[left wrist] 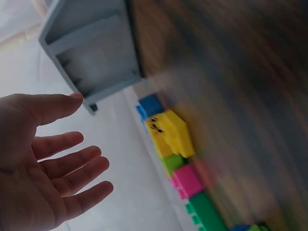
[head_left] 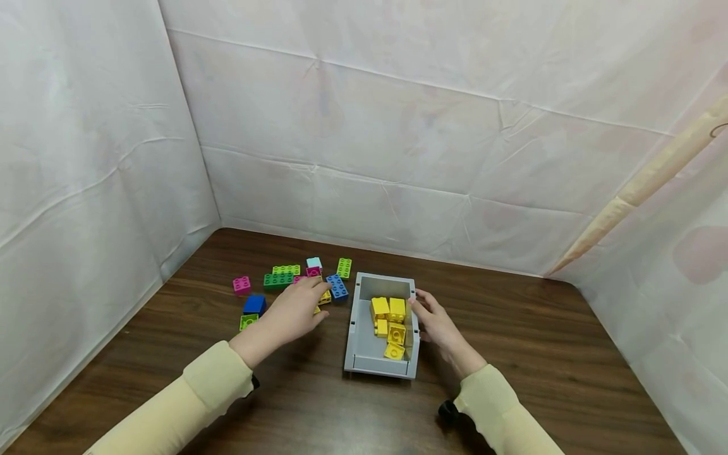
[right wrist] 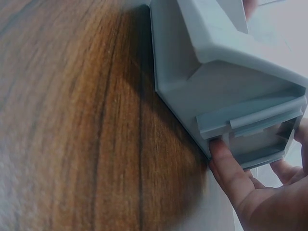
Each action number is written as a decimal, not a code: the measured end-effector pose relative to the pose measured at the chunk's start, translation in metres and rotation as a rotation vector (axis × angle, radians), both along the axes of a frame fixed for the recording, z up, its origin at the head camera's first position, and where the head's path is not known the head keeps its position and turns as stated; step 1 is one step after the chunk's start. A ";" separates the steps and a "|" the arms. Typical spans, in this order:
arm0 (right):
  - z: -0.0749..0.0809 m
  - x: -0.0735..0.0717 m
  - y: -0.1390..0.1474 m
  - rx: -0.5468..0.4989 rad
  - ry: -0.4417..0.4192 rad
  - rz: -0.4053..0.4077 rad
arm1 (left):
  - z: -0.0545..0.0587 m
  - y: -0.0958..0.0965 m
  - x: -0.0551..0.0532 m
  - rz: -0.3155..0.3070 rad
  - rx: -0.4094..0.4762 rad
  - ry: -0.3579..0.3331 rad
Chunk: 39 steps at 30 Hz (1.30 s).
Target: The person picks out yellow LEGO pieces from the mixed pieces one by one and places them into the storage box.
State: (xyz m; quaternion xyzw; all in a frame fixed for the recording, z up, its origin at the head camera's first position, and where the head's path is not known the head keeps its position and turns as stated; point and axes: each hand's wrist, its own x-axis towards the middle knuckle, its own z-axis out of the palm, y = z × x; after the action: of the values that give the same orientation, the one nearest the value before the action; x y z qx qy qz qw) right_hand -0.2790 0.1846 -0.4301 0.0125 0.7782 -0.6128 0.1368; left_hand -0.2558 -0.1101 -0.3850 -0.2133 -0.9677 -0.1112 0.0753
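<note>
A grey plastic bin stands on the table with several yellow building bricks inside it. My right hand holds the bin's right side, thumb at the rim and fingers against the outer wall. In the right wrist view, fingers touch the bin's recessed side. My left hand hovers over loose bricks left of the bin, its fingers apart and nothing in them. Yellow bricks lie beyond that hand in the left wrist view, partly hidden by it in the head view.
Around the left hand lie a dark green brick, lime bricks, a pink brick, blue bricks and a pale blue brick. White cloth walls border the wooden table.
</note>
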 end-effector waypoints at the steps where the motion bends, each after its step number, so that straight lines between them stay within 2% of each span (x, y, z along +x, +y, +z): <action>1: 0.000 0.000 0.000 0.000 0.001 0.000 | -0.001 -0.002 -0.001 0.003 -0.002 -0.006; 7: 0.002 0.001 0.000 0.004 -0.007 -0.007 | -0.009 -0.012 -0.007 0.018 -0.026 -0.044; 18: 0.004 0.000 0.000 0.018 -0.017 0.002 | -0.017 -0.014 -0.022 0.108 -0.086 -0.176; 25: 0.002 0.000 0.000 0.015 -0.011 -0.003 | -0.022 -0.012 -0.032 0.127 -0.058 -0.263; 32: -0.001 0.000 0.000 -0.007 0.022 -0.002 | -0.029 -0.011 -0.040 0.124 -0.048 -0.291; 39: -0.001 0.001 -0.001 -0.003 0.026 -0.001 | -0.029 -0.010 -0.040 0.126 -0.073 -0.308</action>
State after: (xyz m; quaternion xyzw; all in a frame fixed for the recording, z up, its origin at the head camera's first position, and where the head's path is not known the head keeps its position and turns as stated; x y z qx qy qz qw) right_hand -0.2778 0.1837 -0.4314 0.0045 0.7791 -0.6140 0.1263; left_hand -0.2959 -0.1200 -0.4145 -0.1355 -0.9826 -0.1024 -0.0747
